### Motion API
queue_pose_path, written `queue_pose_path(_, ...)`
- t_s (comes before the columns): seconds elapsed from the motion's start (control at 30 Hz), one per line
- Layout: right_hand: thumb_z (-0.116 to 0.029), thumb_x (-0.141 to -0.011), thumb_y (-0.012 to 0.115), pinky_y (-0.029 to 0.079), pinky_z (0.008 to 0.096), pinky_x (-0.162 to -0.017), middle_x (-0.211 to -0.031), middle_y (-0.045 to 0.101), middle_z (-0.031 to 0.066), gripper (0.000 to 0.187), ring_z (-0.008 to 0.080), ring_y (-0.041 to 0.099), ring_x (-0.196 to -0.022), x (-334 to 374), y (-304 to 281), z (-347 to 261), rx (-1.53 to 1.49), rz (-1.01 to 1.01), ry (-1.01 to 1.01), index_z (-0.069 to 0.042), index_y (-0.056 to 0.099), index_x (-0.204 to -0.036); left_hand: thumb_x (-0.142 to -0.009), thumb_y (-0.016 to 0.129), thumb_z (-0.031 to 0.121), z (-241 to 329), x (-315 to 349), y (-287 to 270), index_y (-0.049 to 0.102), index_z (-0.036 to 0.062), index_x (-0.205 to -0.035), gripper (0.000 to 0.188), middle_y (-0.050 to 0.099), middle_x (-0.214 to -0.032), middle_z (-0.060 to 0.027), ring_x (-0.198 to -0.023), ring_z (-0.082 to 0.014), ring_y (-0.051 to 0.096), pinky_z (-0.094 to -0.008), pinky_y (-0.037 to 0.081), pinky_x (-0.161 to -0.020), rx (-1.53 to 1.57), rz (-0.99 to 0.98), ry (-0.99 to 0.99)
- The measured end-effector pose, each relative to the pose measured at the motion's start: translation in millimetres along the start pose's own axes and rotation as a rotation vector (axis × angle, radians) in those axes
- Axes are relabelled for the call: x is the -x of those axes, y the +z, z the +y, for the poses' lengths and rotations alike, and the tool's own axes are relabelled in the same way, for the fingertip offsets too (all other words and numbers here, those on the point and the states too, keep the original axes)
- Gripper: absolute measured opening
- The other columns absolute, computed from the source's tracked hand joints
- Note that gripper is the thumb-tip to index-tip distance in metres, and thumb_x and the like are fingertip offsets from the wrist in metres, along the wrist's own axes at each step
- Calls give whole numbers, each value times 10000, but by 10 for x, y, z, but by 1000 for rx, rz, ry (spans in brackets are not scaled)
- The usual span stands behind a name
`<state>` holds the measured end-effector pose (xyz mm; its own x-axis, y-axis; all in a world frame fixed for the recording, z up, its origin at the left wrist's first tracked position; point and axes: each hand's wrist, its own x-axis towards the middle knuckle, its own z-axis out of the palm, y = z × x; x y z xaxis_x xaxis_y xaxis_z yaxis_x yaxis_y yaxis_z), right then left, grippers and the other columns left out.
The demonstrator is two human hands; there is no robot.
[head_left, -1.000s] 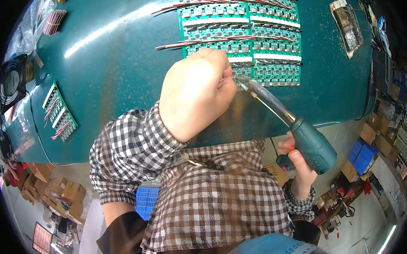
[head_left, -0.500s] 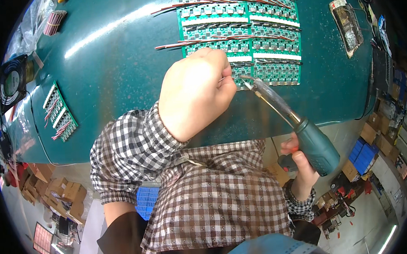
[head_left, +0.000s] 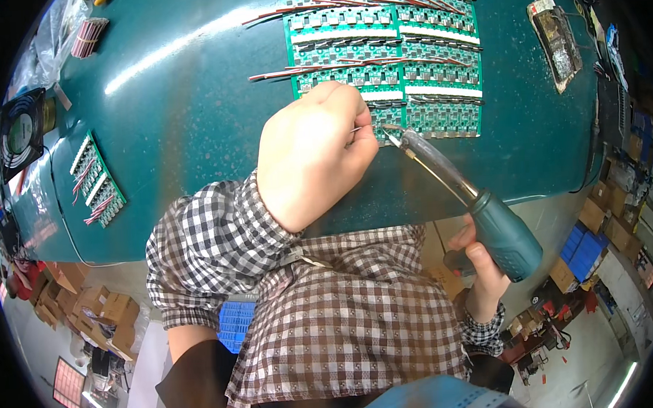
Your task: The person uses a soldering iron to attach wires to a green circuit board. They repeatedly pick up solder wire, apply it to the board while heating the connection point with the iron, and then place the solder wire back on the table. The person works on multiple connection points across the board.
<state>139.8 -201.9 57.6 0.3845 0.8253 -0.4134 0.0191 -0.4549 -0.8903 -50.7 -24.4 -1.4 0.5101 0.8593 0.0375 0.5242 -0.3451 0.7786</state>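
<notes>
Soldering iron (head_left: 459, 197) runs diagonally – tip up-left on the green circuit boards (head_left: 385, 53) at worktop (head_left: 190, 137) edge, handle down-right. Right hand (head_left: 485, 269) wrapped shut round handle. Left hand (head_left: 313, 153) curled, fingers pinching a thin wire (head_left: 355, 129) w/ end near tip.

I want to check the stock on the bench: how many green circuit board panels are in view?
2. The large panel lies at the top centre, partly under the left hand; a small panel lies at the table's left edge. Others may be hidden.
</notes>
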Motion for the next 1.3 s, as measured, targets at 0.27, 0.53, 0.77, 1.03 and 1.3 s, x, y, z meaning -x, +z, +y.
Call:
queue_pose_path(0.27,-208,-811,691,484,338,-628,-749,587,103,510,215,586,-662,-4,-8,16,-14,-16,-17,151,522,-1130,-706,641,16,15,-12,-9,559,55,-740,97,528,-668,-57,-581,-207,538,-323,453,-544,-20,-11,-5)
queue_pose_path(0.53,-195,-822,690,509,338,-656,-777,599,104,483,213,604,-692,-7,-26,28,13,-43,-38,147,539,-1128,-706,638,14,-5,-3,9,562,53,-738,91,530,-668,-62,-588,-207,542,-321,456,-550,-10,1,-5)
queue_pose_path(0.77,-195,-827,691,507,340,-652,-774,596,102,487,209,601,-691,-9,-25,48,6,-47,-43,150,538,-1135,-708,640,14,21,-12,3,563,55,-738,92,528,-665,-60,-584,-204,540,-318,456,-543,-14,4,-25)
queue_pose_path(1.03,-209,-826,698,498,335,-659,-766,593,98,476,199,591,-689,-14,-20,18,44,-50,-40,143,546,-1109,-705,639,10,14,-17,10,555,51,-735,98,521,-662,-61,-570,-204,530,-317,453,-541,-3,-9,-11)
queue_pose_path(1.3,-191,-838,665,489,325,-678,-775,610,116,462,207,599,-720,11,-5,7,49,-28,-6,145,532,-1126,-699,634,5,15,-13,-1,550,50,-733,102,518,-660,-65,-567,-210,530,-323,447,-537,-24,-8,-13)
